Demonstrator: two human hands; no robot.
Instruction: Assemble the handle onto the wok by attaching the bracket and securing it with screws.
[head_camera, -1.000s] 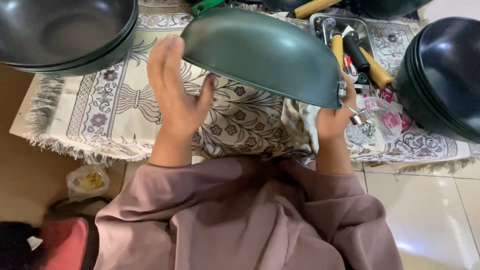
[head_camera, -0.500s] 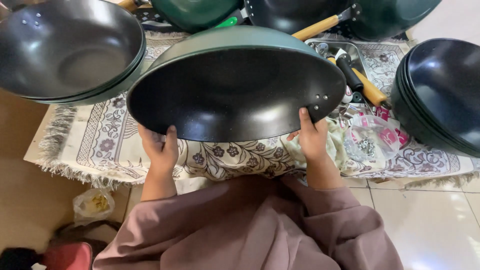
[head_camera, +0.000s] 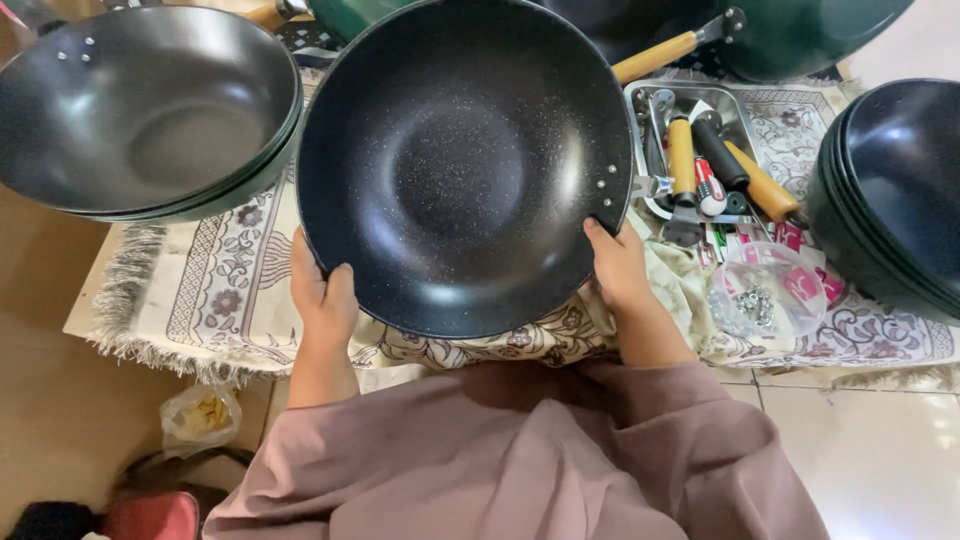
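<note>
Above a patterned, fringed cloth (head_camera: 230, 290) spread on the floor, a black speckled wok (head_camera: 465, 165) without a handle was held up with its hollow facing the camera. The left hand (head_camera: 322, 295) gripped its lower left rim, the thumb lying over the edge onto the inner surface, the grip clenched on the wok. The right hand (head_camera: 620, 265) grasped the lower right rim in the same way, just below three small rivets on the wok's wall. Both arms came out of mauve sleeves (head_camera: 520, 450) at the bottom of the view.

To the left sat a stack of dark woks (head_camera: 140, 115), nested one in another, partly on the cloth. To the right stood another stack of black woks (head_camera: 895, 185), well apart from the held one. Just right of the held wok lay a metal tray (head_camera: 745, 110) with wooden and black handles (head_camera: 755, 180) and a screwdriver in it. Near the right hand, a clear plastic bag of small screws (head_camera: 765, 300) rested on the cloth. Behind, green woks with a wooden handle (head_camera: 655, 57) showed at the top edge. A small plastic bag (head_camera: 200, 415) lay on the floor at lower left
</note>
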